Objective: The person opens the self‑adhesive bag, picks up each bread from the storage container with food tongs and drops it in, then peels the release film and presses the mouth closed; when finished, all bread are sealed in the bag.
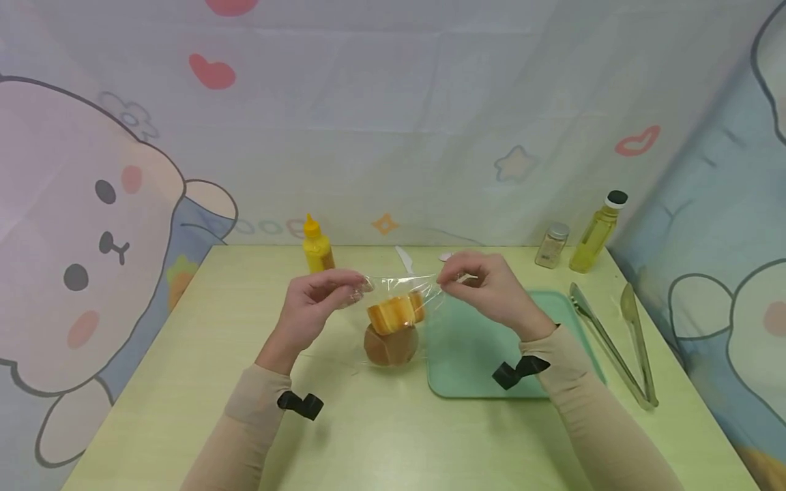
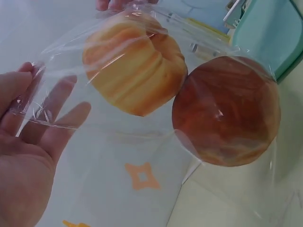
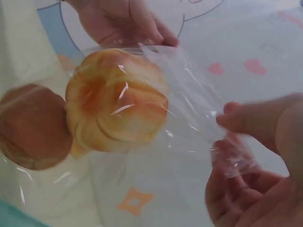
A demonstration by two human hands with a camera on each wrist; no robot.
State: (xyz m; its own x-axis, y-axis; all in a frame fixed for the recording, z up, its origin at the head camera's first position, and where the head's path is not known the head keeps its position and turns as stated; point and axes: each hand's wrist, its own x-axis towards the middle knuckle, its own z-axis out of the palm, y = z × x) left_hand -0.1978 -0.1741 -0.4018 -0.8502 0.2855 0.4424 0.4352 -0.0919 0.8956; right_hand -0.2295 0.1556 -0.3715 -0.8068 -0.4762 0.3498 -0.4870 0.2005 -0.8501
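Observation:
A clear plastic bag [image 1: 432, 300] hangs above the table, held by its top edge between both hands. My left hand [image 1: 316, 303] pinches one top corner, thumb against fingers. At the other corner, the film lies between the thumb and fingers of my right hand [image 1: 491, 290]; in the right wrist view that thumb stands a little off the fingers. Inside the bag are two breads: a yellow ridged bun [image 2: 137, 66] on top and a round brown bun [image 2: 225, 113] below, touching each other. Both also show through the film in the right wrist view.
A green tray [image 1: 485, 368] lies under the right forearm, with metal tongs [image 1: 614, 348] beside it. At the back stand a yellow squeeze bottle [image 1: 318, 249], a small spice jar [image 1: 551, 245] and an oil bottle [image 1: 595, 235]. A white plastic knife [image 1: 404, 259] lies behind the bag.

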